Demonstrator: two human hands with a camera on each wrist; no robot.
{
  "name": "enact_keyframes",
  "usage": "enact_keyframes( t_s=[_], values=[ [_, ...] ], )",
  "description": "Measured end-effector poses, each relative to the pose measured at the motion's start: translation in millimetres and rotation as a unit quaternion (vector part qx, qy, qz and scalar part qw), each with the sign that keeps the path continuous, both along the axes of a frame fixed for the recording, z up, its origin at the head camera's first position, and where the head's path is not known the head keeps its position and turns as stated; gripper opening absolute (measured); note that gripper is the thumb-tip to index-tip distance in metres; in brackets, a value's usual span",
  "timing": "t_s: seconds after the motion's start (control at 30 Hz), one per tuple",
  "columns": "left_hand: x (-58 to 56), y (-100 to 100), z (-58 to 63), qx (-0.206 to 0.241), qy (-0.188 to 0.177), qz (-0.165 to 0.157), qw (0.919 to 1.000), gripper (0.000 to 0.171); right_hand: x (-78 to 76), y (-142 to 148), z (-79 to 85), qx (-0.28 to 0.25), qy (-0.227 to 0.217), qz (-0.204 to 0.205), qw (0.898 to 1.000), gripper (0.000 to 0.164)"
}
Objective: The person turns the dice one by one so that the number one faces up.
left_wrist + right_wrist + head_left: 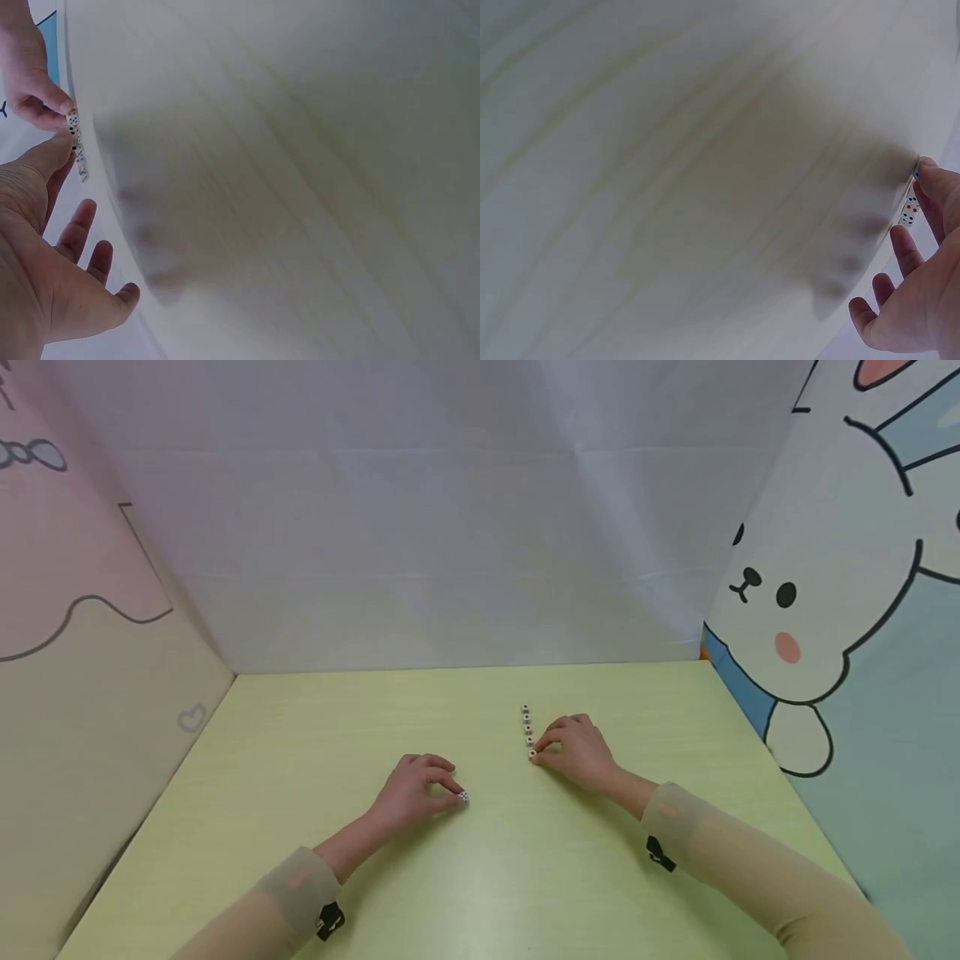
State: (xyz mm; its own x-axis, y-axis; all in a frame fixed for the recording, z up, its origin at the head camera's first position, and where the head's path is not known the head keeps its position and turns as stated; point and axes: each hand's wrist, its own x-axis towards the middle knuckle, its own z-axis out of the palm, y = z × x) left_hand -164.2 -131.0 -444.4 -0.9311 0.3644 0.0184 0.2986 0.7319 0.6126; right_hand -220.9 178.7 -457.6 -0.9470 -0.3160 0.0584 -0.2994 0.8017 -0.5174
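On the pale table a row of several small white dice runs away from me, right of the middle. My right hand pinches the die at the near end of that row between thumb and forefinger. Left of the row, my left hand holds a single die between thumb and fingertip, just above or on the table; which one I cannot tell. In the left wrist view the left hand's other fingers spread apart. The right wrist view has the right hand with its thumb on a die.
The light yellow-green table meets a white cloth wall at its far edge. A pink and cream panel stands at the left, and one with a cartoon rabbit at the right.
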Motion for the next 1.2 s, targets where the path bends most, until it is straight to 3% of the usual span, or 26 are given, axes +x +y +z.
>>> enact_keyframes(
  t_s=[0.63,1.2],
  values=[
    [2.8,3.7,-4.9,-0.034,0.034,-0.010,0.9988,0.007,-2.5,0.9,2.6,-0.010,-0.001,0.000,1.000,0.009],
    [3.8,4.2,-2.3,-0.037,0.017,-0.002,0.9992,0.011,-1.3,1.8,0.4,-0.014,-0.003,0.001,1.000,0.008]
  ],
)
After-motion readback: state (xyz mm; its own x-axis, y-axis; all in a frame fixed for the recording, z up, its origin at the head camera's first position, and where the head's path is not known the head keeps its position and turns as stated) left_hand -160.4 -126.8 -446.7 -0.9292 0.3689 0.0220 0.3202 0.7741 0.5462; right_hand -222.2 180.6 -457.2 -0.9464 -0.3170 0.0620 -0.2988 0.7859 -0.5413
